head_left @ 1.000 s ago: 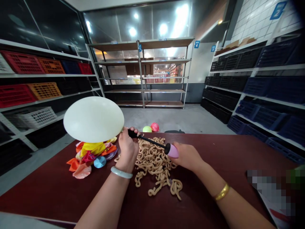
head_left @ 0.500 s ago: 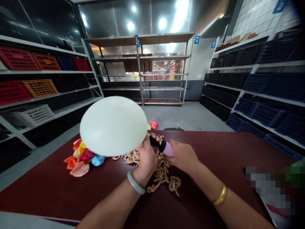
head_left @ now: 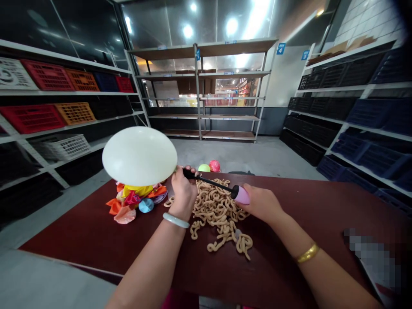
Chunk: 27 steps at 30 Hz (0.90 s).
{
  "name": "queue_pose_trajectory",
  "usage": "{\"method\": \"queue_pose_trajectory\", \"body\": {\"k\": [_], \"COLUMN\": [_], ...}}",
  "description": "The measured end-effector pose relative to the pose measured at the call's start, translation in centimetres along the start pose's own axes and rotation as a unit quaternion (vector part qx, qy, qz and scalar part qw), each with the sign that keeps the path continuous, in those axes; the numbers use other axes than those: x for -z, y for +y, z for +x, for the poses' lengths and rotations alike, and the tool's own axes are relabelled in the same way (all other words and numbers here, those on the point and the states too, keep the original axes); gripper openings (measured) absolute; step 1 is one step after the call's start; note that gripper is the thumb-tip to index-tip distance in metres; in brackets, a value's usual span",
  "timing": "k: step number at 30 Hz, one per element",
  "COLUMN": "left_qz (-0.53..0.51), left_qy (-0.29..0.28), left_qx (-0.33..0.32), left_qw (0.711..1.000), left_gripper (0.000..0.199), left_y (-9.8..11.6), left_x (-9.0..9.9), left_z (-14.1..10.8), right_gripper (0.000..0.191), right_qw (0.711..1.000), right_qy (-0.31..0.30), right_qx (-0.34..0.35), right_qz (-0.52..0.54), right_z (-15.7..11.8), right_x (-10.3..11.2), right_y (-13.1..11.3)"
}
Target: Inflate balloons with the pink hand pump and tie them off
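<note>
A large pale, inflated balloon is on the left, its neck at the fingers of my left hand. That hand is closed round the black nozzle end of a hand pump. My right hand grips the pump's pink end, and a black rod shows between the two ends. Under and between my hands lies a heap of tan, curly, cord-like pieces. Left of them, partly below the balloon, is a pile of colourful flat balloons.
A dark red table carries these things. Beyond its far edge are a green balloon and a pink one. A blurred object lies at the right. Shelves with crates stand around.
My hands have moved apart, drawing the pump out so that its black rod shows. The balloon sits farther left in view, and the whole view has shifted a little.
</note>
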<state>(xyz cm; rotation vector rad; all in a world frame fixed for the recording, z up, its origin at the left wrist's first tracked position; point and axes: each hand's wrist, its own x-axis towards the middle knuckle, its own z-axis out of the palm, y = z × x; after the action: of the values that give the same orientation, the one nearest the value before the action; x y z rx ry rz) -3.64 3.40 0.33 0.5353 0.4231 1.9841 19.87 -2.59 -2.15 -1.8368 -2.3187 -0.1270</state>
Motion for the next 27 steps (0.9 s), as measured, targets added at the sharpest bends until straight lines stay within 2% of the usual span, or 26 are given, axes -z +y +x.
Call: {"method": "queue_pose_trajectory", "body": {"k": [3, 8, 11, 13, 17, 21, 27], "left_qz": [-0.003, 0.007, 0.016, 0.026, 0.050, 0.032, 0.015], "left_qy": [-0.018, -0.043, -0.039, -0.041, -0.057, -0.058, 0.000], "left_qx": [0.016, 0.084, 0.107, 0.105, 0.085, 0.054, 0.030], "left_qw": [1.000, 0.995, 0.993, 0.993, 0.993, 0.996, 0.999], "left_gripper": [0.025, 0.024, 0.024, 0.023, 0.022, 0.021, 0.019], "left_y": [-1.7, -4.7, -5.6, -5.6, -4.5, -2.3, 0.4], "left_x": [-0.4, -1.4, -1.8, -2.0, -2.5, -2.6, -0.7], "left_z": [-1.7, -6.3, -8.3, -8.8, -7.8, -4.9, -0.2], "right_gripper": [0.038, 0.033, 0.036, 0.037, 0.041, 0.047, 0.040], "right_qw": [1.000, 1.000, 1.000, 0.999, 0.998, 0.998, 0.999], "right_qy": [0.001, 0.011, -0.003, -0.002, 0.019, 0.025, -0.001], "right_qx": [0.004, 0.002, -0.005, -0.004, -0.001, -0.005, 0.006], "right_qz": [-0.013, 0.002, 0.026, 0.037, 0.059, 0.059, 0.036], "right_z": [-0.2, -0.8, -1.1, -1.2, -1.2, -1.0, -0.6], "right_x": [0.0, 0.2, 0.4, 0.6, 1.0, 1.3, 1.4], "right_y": [-0.2, -1.4, -2.2, -2.5, -2.6, -2.0, -0.7]}}
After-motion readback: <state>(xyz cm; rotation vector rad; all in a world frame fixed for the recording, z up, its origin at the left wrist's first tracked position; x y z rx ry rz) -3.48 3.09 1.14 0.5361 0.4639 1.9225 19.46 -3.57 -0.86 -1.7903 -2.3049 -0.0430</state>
